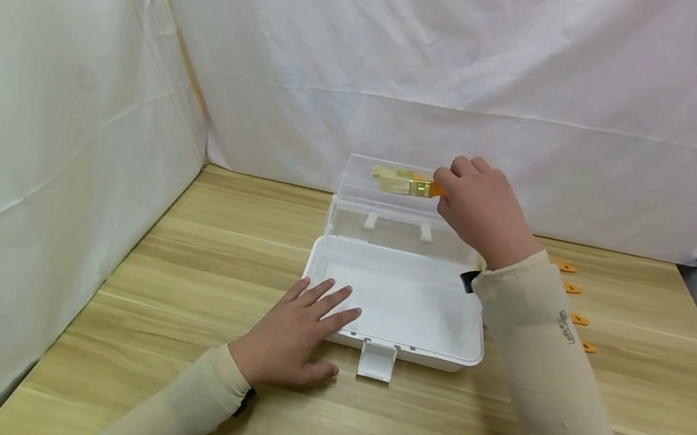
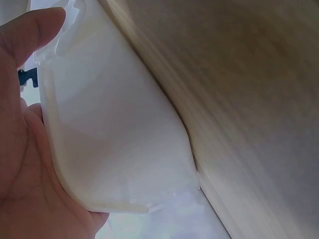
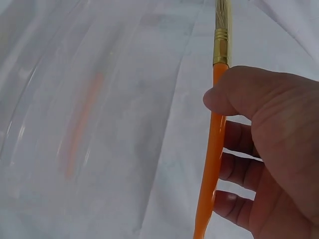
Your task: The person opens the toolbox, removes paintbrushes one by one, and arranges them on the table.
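A paintbrush (image 1: 420, 187) with pale bristles, a gold-coloured ferrule and an orange handle is held above the back of a white box (image 1: 403, 305). My right hand (image 1: 480, 206) pinches its handle between thumb and fingers; the right wrist view shows the orange handle (image 3: 213, 144) along the fingertips. The box's see-through lid (image 1: 372, 222) stands raised behind, and a faint orange streak shows in the clear plastic in the right wrist view. My left hand (image 1: 298, 337) rests over the box's front left corner, fingers spread and straight, thumb near the front latch (image 1: 375, 364).
Several orange handle ends (image 1: 572, 288) lie in a row on the wooden table (image 1: 210, 247) right of the box, partly hidden by my right forearm. White cloth walls (image 1: 322, 49) rise behind and at both sides.
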`<action>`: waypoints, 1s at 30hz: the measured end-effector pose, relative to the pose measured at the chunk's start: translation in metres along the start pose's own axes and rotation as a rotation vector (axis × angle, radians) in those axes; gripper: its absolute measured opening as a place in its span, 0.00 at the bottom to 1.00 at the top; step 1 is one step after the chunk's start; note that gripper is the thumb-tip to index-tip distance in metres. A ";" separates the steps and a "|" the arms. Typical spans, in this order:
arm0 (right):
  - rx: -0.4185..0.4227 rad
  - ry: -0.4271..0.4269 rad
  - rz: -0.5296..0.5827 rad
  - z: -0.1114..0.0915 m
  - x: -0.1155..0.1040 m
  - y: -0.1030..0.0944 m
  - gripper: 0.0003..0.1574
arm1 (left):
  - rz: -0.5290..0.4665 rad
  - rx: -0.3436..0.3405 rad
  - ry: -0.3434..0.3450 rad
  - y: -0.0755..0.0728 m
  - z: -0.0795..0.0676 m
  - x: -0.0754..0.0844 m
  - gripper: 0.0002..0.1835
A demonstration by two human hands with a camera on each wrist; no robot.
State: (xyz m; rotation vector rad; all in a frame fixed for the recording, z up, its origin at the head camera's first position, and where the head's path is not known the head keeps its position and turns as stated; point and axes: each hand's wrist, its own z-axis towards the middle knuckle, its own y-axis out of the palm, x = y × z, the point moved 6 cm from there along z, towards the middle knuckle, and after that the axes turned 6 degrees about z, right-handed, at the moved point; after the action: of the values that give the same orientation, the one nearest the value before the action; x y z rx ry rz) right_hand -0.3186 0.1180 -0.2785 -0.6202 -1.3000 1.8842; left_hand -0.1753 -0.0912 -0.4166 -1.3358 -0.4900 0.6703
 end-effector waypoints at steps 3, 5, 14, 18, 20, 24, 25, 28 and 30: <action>0.005 -0.010 -0.014 -0.009 -0.003 -0.006 0.11 | -0.008 0.004 0.000 -0.001 0.000 0.000 0.43; 0.014 -0.019 -0.022 -0.014 -0.005 -0.009 0.10 | -0.012 0.006 -0.003 -0.001 0.000 0.000 0.43; 0.030 -0.011 -0.057 -0.041 0.001 -0.015 0.11 | -0.017 0.008 -0.011 0.001 0.001 -0.003 0.43; 0.020 0.018 -0.068 -0.055 0.008 -0.014 0.13 | -0.009 0.006 -0.014 0.002 0.002 -0.004 0.44; 0.018 0.034 -0.069 -0.063 0.011 -0.015 0.12 | -0.010 0.007 -0.013 0.003 0.002 -0.004 0.44; 0.015 0.047 -0.066 -0.075 0.015 -0.016 0.11 | -0.006 0.011 -0.014 0.004 0.002 -0.004 0.44; 0.011 0.051 -0.066 -0.078 0.015 -0.016 0.10 | -0.004 0.012 -0.015 0.004 0.002 -0.004 0.44; 0.010 0.062 -0.063 -0.085 0.018 -0.016 0.08 | -0.001 0.014 -0.016 0.004 0.002 -0.004 0.44; 0.015 0.067 -0.062 -0.090 0.020 -0.015 0.08 | -0.003 0.017 -0.016 0.004 0.002 -0.004 0.44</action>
State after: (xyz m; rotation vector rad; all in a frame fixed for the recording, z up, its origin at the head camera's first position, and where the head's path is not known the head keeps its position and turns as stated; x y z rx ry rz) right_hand -0.2590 0.1881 -0.2968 -0.6228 -1.2477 1.8064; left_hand -0.1801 -0.0922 -0.4197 -1.3143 -0.4978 0.6814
